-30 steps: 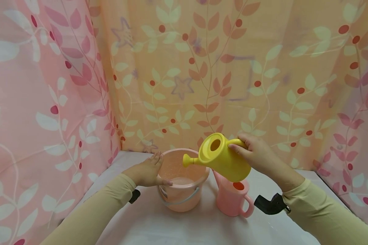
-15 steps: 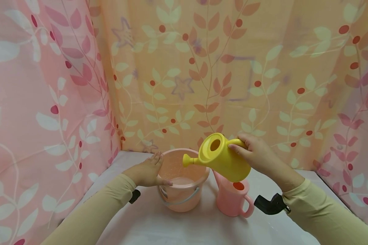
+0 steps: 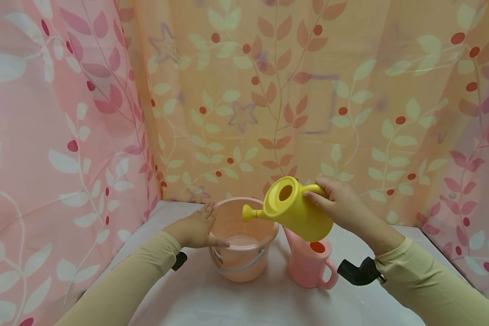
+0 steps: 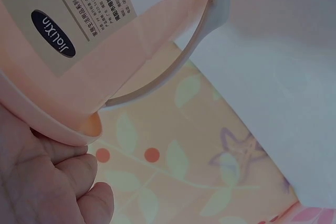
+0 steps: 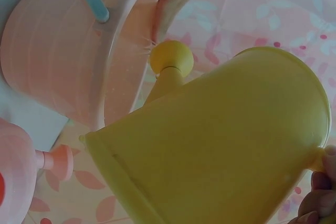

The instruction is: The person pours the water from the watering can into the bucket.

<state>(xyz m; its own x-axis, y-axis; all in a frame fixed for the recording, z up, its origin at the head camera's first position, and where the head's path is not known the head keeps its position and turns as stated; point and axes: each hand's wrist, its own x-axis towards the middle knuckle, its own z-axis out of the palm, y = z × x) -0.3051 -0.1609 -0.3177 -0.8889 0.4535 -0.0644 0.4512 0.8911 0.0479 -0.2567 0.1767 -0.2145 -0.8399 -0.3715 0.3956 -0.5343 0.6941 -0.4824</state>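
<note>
My left hand (image 3: pixel 193 227) holds the left rim of a peach-pink plastic bucket (image 3: pixel 244 262), which stands upright on the table. In the left wrist view, its bent fingers (image 4: pixel 79 174) lie against the outside of the rim. My right hand (image 3: pixel 344 203) grips the handle of a yellow watering can (image 3: pixel 305 217), raised and tilted left with its round spout head over the bucket's opening. Thin streams of water leave the spout head (image 5: pixel 171 59) toward the bucket's inside in the right wrist view. Shallow clear liquid seems to lie in the bucket.
A pink watering can (image 3: pixel 307 267) stands on the white table (image 3: pixel 248 308) right of the bucket, partly beneath the yellow one. The bucket's grey-blue handle (image 3: pixel 244 265) hangs down in front. Leaf-patterned curtains (image 3: pixel 244 90) enclose the table at the back and sides.
Hardly anything differs. Both hands, the bucket and the tilted yellow watering can keep the same positions throughout.
</note>
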